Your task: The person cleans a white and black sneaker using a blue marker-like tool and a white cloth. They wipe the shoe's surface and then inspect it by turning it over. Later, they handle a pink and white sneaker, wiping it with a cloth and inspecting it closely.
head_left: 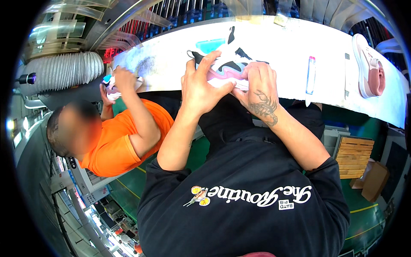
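Note:
A sneaker [229, 73] with white, pink, grey and black parts lies on the white worktable, close to its near edge. My left hand [200, 83] grips its left side, thumb along the near edge and fingers over the top. On the right side of the sneaker, my right hand [260, 83] is closed with its fingers bent down and pressed together on it. Dark loops stick up from the upper, and a turquoise piece [210, 45] shows just beyond my left fingers. My hands hide much of the sneaker's two ends.
The white worktable [287, 51] carries a slim clear-and-blue tool with a red end [311, 79] and a pale pink shoe [367, 68] at the right. At left, a co-worker in an orange shirt [124, 135] handles another shoe [112, 88]. Wooden slats [354, 156] stand at lower right.

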A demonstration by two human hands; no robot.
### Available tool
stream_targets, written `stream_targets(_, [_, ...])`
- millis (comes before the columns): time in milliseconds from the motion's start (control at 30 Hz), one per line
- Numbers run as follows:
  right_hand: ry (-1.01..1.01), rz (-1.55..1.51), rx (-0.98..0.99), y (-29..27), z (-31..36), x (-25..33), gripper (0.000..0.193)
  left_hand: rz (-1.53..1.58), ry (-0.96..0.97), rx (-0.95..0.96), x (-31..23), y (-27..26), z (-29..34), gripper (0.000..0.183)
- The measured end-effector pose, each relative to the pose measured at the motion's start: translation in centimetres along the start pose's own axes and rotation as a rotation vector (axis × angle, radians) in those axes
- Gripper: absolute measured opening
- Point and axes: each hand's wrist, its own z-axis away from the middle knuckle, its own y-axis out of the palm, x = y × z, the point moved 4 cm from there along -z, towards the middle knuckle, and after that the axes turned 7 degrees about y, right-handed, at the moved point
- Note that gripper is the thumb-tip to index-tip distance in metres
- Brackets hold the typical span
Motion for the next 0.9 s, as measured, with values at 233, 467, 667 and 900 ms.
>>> stream_targets(233, [0.012,-0.164,0.193,-2.1,-1.0,-2.3,0.078,0.022,0.123,-0.017,1.5,0.1,-0.2,0.086])
stream_targets(467, [0.331,-0.130,0.463,-1.5,-1.7,-4.6,0.103,-0.013,0.153,0.014,1.3,-0.2,-0.2,0.086])
stream_targets(667, [0.439,-0.204,0.468,-1.0,-2.0,-4.9,0.101,-0.033,0.164,0.017,1.1,0.0,0.0,0.085])
stream_targets(900, [0.374,-0.083,0.469,-0.7,-2.5,-4.3,0.106,0.008,0.261,0.049,1.6,-1.0,-0.1,0.085])
